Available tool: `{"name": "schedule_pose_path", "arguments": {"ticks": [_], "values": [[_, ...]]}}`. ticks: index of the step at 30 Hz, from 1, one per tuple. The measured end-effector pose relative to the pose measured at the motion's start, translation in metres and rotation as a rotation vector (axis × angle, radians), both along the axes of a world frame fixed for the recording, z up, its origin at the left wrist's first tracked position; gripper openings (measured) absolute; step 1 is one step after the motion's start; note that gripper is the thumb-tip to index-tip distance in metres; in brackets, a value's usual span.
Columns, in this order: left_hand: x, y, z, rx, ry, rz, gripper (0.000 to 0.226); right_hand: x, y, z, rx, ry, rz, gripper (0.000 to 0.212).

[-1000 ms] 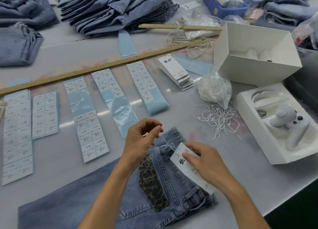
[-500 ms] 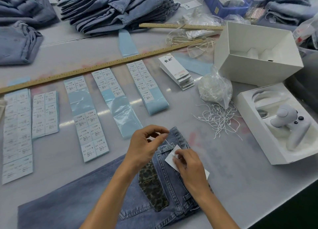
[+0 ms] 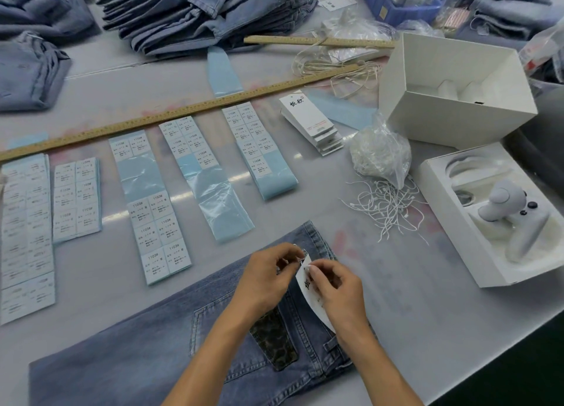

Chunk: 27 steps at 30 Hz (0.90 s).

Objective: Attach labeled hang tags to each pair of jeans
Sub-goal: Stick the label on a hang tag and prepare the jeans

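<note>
A: Nearest you, what is each hand doing?

B: Both work at the waistband of the faded blue denim jeans (image 3: 146,353) that lie flat at the table's near edge. The right hand (image 3: 338,286) pinches the top of a white card hang tag with black brush lettering (image 3: 306,279); the left hand (image 3: 265,279) has thumb and forefinger pressed together just beside the tag's top, seemingly on its string, though the string is too fine to make out here.

A: How should the step be done well?

B: My judgement: keep the tag steady with the right, draw the loop through the belt loop with the left, and click the ends shut without twisting the card, so the lettering faces out.

A: And the counts, moving outward?

B: One dark leopard-print patch (image 3: 277,341) on the jeans. Beyond, five lots of small white size stickers on pale blue backing strips (image 3: 158,207), one loose heap of white string fasteners (image 3: 387,210) and one clear bag of more (image 3: 381,155). To the right, one white box tray holding a pale grey controller (image 3: 506,216). Further, one short stack of spare hang tags (image 3: 311,124), one open white cardboard box (image 3: 457,91), two long wooden rulers (image 3: 183,112). At the back, several piles of folded jeans (image 3: 201,11); I cannot count the pairs.
</note>
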<state>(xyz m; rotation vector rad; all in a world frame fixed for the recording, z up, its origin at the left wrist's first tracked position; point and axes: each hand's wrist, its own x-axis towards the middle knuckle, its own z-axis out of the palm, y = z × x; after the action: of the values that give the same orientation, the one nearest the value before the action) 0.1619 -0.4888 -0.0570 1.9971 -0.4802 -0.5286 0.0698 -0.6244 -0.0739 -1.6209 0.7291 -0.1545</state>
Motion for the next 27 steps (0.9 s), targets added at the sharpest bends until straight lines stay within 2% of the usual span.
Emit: {"name": "schedule_pose_path", "arguments": {"ticks": [3, 8, 11, 15, 18, 27], "values": [[-0.003, 0.001, 0.002, 0.009, -0.048, -0.02, 0.018, -0.001, 0.002, 0.0, -0.048, -0.002, 0.026, 0.012], [-0.001, 0.002, 0.01, 0.019, -0.231, -0.047, 0.012, -0.001, 0.007, 0.0, -0.13, 0.001, 0.092, 0.01], [-0.002, -0.003, 0.007, 0.08, -0.165, -0.119, 0.011, -0.001, 0.008, 0.0, -0.098, 0.0, 0.06, 0.012], [-0.004, -0.002, -0.007, 0.124, -0.073, -0.042, 0.005, -0.002, 0.007, 0.001, 0.023, -0.006, 0.019, 0.011], [-0.005, -0.001, -0.012, 0.143, -0.042, 0.027, 0.01, -0.002, 0.007, 0.001, -0.03, 0.012, 0.085, 0.011], [-0.007, -0.005, -0.017, 0.189, -0.004, -0.015, 0.011, -0.001, 0.015, -0.001, -0.086, 0.013, 0.085, 0.008]]}}
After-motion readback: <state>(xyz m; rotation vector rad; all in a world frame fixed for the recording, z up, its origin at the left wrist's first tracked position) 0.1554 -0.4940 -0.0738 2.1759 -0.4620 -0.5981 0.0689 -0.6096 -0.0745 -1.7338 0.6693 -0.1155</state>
